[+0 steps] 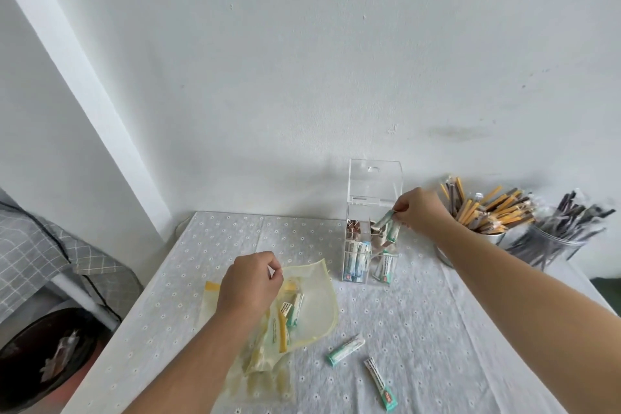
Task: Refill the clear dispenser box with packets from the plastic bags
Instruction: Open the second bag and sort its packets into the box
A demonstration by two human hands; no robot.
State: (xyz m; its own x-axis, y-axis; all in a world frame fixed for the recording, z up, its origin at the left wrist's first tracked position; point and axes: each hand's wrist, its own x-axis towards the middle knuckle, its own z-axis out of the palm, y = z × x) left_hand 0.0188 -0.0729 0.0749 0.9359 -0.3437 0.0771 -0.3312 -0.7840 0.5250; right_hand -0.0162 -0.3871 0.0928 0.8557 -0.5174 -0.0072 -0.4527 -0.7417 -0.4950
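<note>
- Teal-and-white loose packets (345, 350), two of them, lie flat on the tablecloth (437, 329) nearest the person; judged light, thin and easily creased, best pinched at mid-length
- Yellowish plastic bag (319, 299) lies limp just beyond them; a few bagged packets (291, 309) show through the film, which looks soft and slippery, likely to slide if tugged
- left hand (250, 282) pinches the bag's upper edge between thumb and fingertips
- clear dispenser box (369, 259) stands farther back, lid (374, 178) tipped up; compartments part filled; rigid, probably light enough to shift if knocked
- right hand (420, 210) grips a small bunch of held packets (389, 228) by their top ends, over the box's right side
- wrapped sticks (484, 212) stand in cups, far right
</note>
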